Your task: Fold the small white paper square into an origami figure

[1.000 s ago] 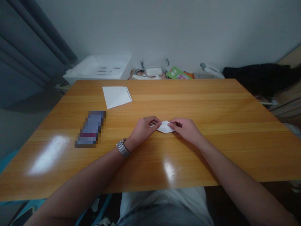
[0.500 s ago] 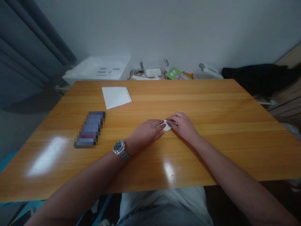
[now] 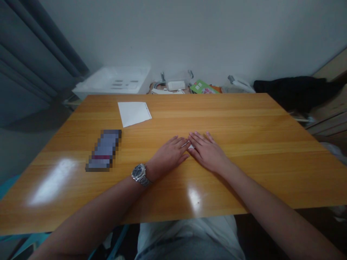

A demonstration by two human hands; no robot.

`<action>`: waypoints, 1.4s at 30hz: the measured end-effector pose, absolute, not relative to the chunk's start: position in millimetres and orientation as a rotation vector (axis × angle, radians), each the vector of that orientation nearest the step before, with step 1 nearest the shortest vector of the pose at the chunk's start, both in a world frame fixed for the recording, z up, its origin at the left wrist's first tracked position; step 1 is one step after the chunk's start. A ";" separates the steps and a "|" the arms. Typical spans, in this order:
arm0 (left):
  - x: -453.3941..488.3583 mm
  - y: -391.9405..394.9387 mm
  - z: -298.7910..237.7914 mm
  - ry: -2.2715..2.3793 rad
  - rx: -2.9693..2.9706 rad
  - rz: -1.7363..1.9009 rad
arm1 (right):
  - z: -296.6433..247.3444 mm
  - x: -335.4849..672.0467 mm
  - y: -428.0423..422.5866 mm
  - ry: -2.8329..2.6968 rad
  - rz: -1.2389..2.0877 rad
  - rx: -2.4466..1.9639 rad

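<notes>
Both hands lie flat, palms down, side by side at the middle of the wooden table (image 3: 244,119). My left hand (image 3: 169,156) has a metal watch (image 3: 139,173) on its wrist and its fingers are stretched out. My right hand (image 3: 207,151) is flat too, fingers together and extended. Between their fingertips a small sliver of folded white paper (image 3: 190,146) shows; the rest of it is hidden under the hands, which press it against the table.
A white sheet with a perforated edge (image 3: 134,112) lies at the far left of the table. A blurred-out dark object (image 3: 104,150) sits left of my hands. Beyond the far edge are a white box (image 3: 114,81), clutter and dark cloth (image 3: 292,90).
The hands held the folded paper by its ends with pinched fingers. They then closed in over it and flattened, and now cover nearly all of the paper.
</notes>
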State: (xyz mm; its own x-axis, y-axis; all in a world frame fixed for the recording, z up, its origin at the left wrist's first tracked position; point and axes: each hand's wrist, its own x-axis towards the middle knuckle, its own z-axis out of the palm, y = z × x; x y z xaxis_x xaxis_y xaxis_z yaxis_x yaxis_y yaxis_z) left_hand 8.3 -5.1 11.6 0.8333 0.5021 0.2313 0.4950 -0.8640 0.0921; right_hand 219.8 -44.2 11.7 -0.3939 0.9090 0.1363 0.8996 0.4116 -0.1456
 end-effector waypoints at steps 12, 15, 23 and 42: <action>10.6 -11.3 11.1 0.846 3.054 0.420 | 8.1 227.6 -48.2 -2.503 0.095 -1.604; 11.7 -12.9 13.7 0.852 3.052 0.417 | 6.5 231.4 -50.5 -2.513 0.097 -1.614; 12.2 -13.0 13.5 0.890 3.029 0.398 | 10.3 244.2 -56.1 -2.499 0.098 -1.642; 10.9 -11.0 5.1 0.803 3.078 0.298 | 3.7 279.3 -67.4 -2.472 0.097 -1.757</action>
